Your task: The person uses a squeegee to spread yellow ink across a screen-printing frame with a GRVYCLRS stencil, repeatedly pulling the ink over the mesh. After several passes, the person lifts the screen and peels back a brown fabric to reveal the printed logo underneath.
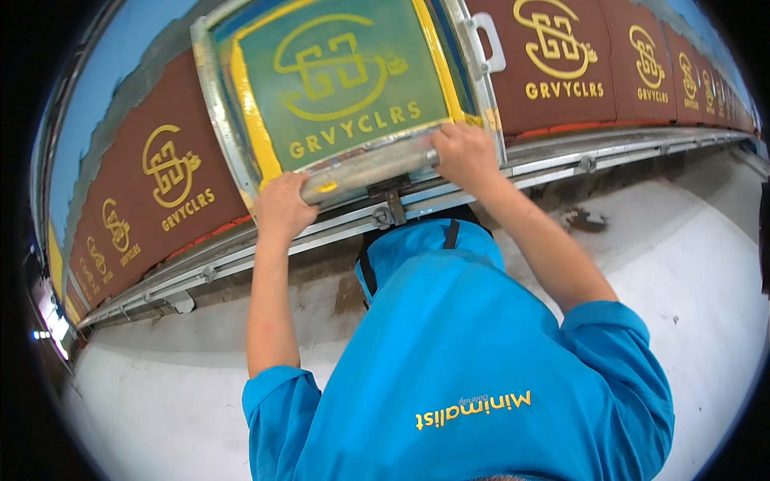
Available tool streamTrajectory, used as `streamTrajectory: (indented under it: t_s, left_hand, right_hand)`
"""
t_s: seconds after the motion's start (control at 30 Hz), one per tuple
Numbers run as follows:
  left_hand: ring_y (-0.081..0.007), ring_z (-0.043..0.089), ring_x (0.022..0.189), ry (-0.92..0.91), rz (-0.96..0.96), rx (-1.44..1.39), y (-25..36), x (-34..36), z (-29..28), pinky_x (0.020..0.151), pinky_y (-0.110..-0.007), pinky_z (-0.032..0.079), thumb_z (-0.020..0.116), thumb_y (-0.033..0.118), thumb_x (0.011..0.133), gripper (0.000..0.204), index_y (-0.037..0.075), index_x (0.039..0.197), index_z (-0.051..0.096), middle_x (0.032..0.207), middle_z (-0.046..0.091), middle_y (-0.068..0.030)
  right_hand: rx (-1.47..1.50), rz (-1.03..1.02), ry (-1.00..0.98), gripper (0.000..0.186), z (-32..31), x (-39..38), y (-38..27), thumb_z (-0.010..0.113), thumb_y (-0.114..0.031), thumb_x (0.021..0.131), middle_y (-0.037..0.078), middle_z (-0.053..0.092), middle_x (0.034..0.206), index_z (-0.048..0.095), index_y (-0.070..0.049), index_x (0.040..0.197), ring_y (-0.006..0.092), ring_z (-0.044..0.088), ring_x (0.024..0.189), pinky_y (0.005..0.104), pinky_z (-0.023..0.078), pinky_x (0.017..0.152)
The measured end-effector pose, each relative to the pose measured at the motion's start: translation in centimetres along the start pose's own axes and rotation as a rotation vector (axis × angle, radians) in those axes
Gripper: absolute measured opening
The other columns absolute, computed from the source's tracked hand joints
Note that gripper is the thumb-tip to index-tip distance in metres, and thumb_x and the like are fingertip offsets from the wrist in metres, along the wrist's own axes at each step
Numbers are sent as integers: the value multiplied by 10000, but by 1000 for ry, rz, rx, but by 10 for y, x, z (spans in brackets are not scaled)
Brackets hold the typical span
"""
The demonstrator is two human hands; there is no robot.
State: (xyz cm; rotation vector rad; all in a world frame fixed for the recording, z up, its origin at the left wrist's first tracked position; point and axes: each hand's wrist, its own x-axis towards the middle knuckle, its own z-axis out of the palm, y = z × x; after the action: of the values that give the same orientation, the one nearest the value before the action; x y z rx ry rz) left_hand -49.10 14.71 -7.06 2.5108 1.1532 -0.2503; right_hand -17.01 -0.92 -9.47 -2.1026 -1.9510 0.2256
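Note:
A printing screen [215, 120] with a pale metal frame lies over a row of maroon fabric pieces. Through its green mesh shows a yellow emblem with lettering, and yellow ink is streaked along its inner sides. Across the screen's near end lies a grey squeegee [370, 167] with a yellow smear on it. My left hand [282, 208] is closed round its left end, beside the frame's near left corner. At its right end my right hand [467, 156] grips it, fingers curled over the far side. The squeegee's lower edge is hidden.
Maroon fabric [561, 64] printed with yellow emblems stretches along the table to both sides. A metal rail [561, 160] with bolts runs along the table's near edge. A white handle [486, 44] juts from the screen's right side. Below lies a whitish floor [184, 393] with dark stains.

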Motion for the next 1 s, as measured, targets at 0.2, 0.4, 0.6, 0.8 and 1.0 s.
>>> streamTrajectory:
  t_s: [0.2,0.4,0.6,0.8,1.0]
  left_hand:
    - [-330,625,1166,98,-122,-7,30,-120,-11,955,-469,563,869,180,637,690,132,1292,658,1256,658,-75]
    - [-349,656,1144,-36,-35,-37,44,-126,-52,947,-472,562,857,251,711,565,85,1226,695,1183,704,-131]
    - [-418,727,915,-182,-16,-13,-25,0,-125,817,-514,588,777,514,834,515,31,1011,776,925,751,-226]
    - [-408,730,876,-206,-20,53,-123,211,-191,813,-494,589,728,640,857,612,40,958,791,882,754,-215]
    - [-386,728,867,-138,-33,106,-182,343,-184,812,-482,578,752,621,838,579,52,931,794,859,757,-178]
  right_hand:
    - [82,-88,13,310,-48,-54,-58,761,-67,665,72,623,1015,663,-106,957,284,613,1037,428,491,855]
    - [86,-84,-145,319,-92,-77,-64,751,-63,663,69,618,999,678,-122,968,299,612,1027,434,492,852]
    - [74,-105,-101,169,-101,77,-42,776,-154,743,97,663,868,690,-97,877,328,668,906,476,552,761]
    - [-80,56,-245,296,-82,307,-1,776,-373,863,140,747,940,749,-105,984,361,714,963,492,569,806]
    - [-216,89,-286,406,-30,436,37,799,-487,838,127,759,957,771,-120,1008,351,723,973,491,576,815]
